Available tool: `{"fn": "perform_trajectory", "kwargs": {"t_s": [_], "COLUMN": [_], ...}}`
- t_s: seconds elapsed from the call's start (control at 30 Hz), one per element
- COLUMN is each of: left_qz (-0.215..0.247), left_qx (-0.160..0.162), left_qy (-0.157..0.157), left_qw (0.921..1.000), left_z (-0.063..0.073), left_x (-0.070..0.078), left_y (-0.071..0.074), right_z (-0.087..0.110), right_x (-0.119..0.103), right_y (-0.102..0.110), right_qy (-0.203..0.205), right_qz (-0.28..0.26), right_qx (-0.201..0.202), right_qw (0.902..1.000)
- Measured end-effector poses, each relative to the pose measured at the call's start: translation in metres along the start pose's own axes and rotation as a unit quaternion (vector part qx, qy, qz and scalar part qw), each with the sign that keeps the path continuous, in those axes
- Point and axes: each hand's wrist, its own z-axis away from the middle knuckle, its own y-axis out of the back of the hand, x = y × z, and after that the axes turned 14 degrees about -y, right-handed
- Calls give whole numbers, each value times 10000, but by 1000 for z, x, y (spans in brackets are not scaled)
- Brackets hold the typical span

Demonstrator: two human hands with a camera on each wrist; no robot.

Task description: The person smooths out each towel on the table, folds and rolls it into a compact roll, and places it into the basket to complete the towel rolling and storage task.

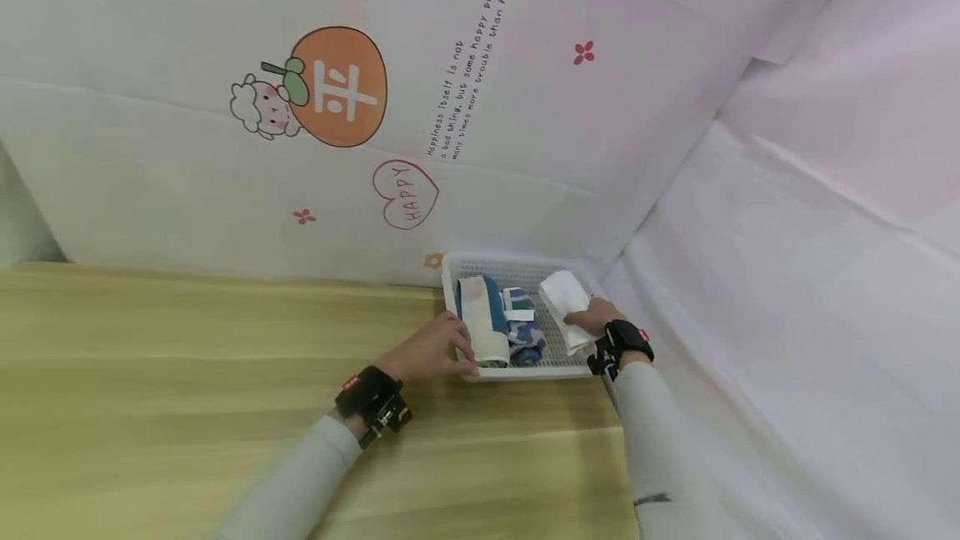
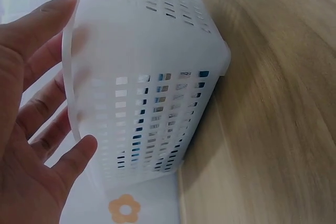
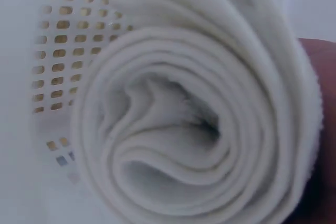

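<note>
A white perforated plastic basket [image 1: 536,372] stands in the corner where the printed backdrop meets the side sheet. My left hand [image 1: 431,348] grips its rim at the near left corner. In the left wrist view, fingers show through the translucent basket wall [image 2: 121,40], behind the rim. At the basket's right side, my right hand [image 1: 597,317] holds a rolled white towel [image 1: 562,294]. The right wrist view shows the towel's coiled end [image 3: 252,129] up close, and most of that hand is hidden. A cream and blue rolled towel [image 1: 480,319] lies along the basket's left side.
Beside the cream roll, inside the basket, is a bundled blue-and-white patterned cloth [image 1: 525,332] with a white tag [image 1: 520,315]. The wood-grain table [image 1: 187,390] extends to the left and front. A white side sheet [image 1: 750,290] hangs close on the right.
</note>
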Motion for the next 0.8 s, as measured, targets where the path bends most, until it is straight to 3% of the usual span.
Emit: {"fn": "perform_trajectory", "kwargs": {"t_s": [0.17,0.43,0.63,0.8], "left_qz": [96,80,52,-15], "left_qx": [-26,-38,-21,43], "left_qy": [109,126,200,82], "left_qw": [9999,9999,9998,10000], "left_z": [-4,-2,0,0], "left_x": [6,7,8,7], "left_y": [-4,-9,-9,-9], "right_z": [-9,-16,-5,0], "right_x": [0,-6,-13,-13], "right_y": [-9,-30,-29,-19], "right_qy": [-86,-235,-248,-316], "right_qz": [215,291,368,354], "right_qx": [-370,-482,-532,-636], "right_qw": [9990,9981,9976,9968]}}
